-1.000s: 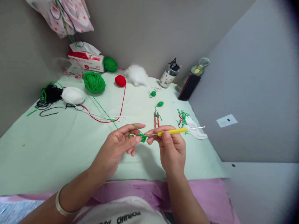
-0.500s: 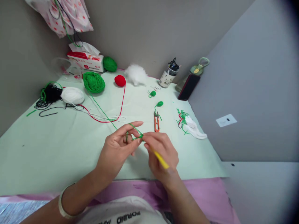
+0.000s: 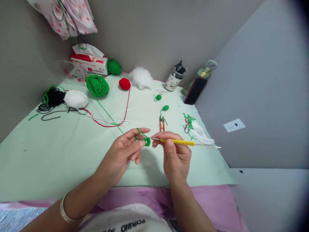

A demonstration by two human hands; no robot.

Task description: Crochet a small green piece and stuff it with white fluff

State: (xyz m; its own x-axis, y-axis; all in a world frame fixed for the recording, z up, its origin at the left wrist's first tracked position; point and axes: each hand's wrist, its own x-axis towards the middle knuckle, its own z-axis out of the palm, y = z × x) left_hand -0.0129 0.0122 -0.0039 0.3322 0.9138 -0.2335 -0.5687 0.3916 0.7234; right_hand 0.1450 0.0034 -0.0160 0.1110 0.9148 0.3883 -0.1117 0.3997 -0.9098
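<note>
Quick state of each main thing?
Green piece, pinched in left hand
Hook, gripped in right hand
Snips, open
Tissue box, open, sheet out
Phone, propped up, dark
Bottle, standing
Cup, standing, uncovered
Red ball, partly unwound
Front green ball, partly unwound
Rear green ball, wound
White ball, partly unwound
Black yarn, tangled
Stuffing, loose

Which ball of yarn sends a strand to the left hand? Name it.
The loose green ball in front of the tissue box: only its strand leads up to the left hand.

Yellow hook handle [image 3: 183,142], green crochet [image 3: 148,142], red-dotted cloth [image 3: 83,20]
</note>
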